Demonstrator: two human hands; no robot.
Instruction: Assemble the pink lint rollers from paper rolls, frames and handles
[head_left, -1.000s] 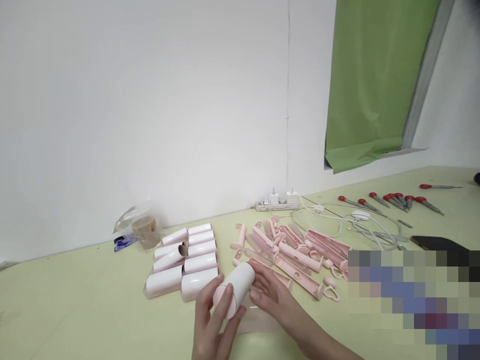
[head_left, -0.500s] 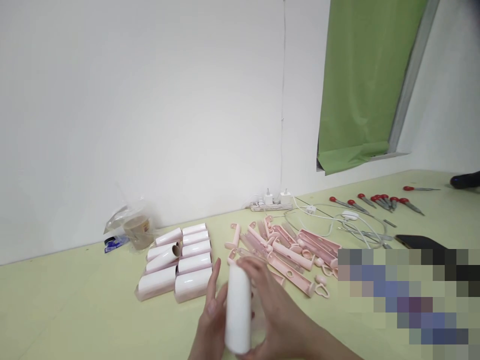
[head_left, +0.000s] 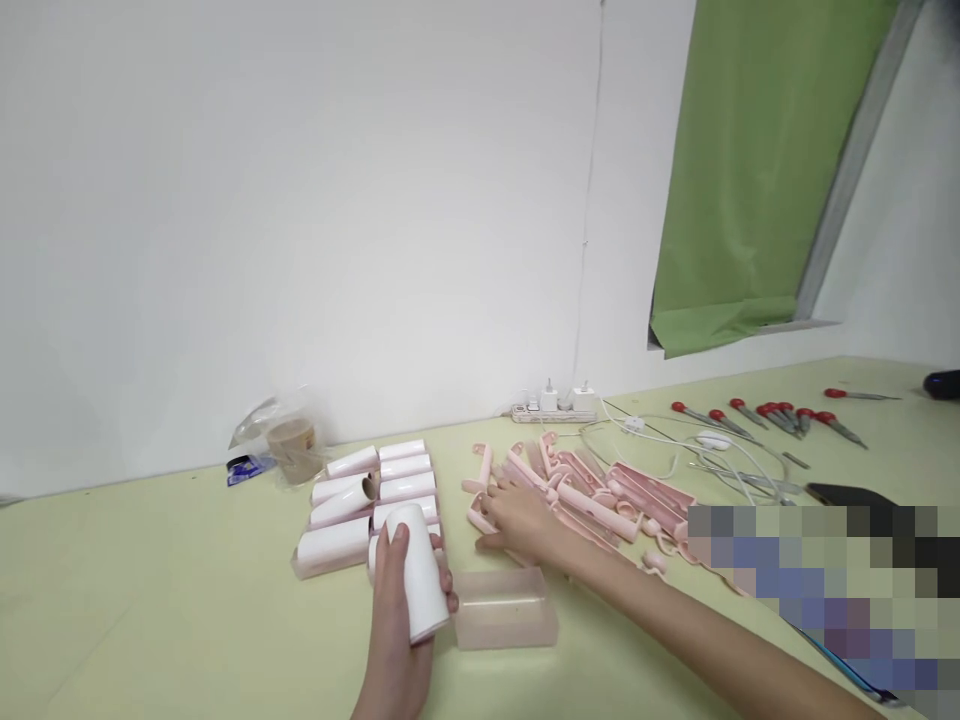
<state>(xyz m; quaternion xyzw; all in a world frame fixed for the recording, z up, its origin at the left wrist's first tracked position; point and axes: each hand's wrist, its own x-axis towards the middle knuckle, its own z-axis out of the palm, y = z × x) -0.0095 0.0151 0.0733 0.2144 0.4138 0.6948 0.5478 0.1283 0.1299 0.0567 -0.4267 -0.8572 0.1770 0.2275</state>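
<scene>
My left hand (head_left: 405, 590) is closed around a smooth white roll (head_left: 417, 575), held tilted above the table near its front. My right hand (head_left: 521, 515) reaches over the left edge of a heap of pink plastic parts (head_left: 600, 510), its thumb apart from the fingers. A pink piece (head_left: 480, 515) shows between that thumb and the fingers; whether they touch it I cannot tell. Between my arms, a translucent pinkish box-shaped case (head_left: 506, 610) lies on the table. Behind my left hand, several similar white rolls (head_left: 334, 545) lie in two columns, one showing a brown cardboard core.
Several red-tipped grey tools (head_left: 784, 415) lie at the back right. White cables (head_left: 675, 435) run from a power strip (head_left: 555, 412) by the wall. A dark flat object (head_left: 847, 494) lies at the right. A brown tape roll (head_left: 292, 450) in clear plastic stands at the back left.
Both hands were around the white roll; now only my left hand holds it, further left. My right hand has let go and moved onto the pink parts. The translucent case now lies in plain sight.
</scene>
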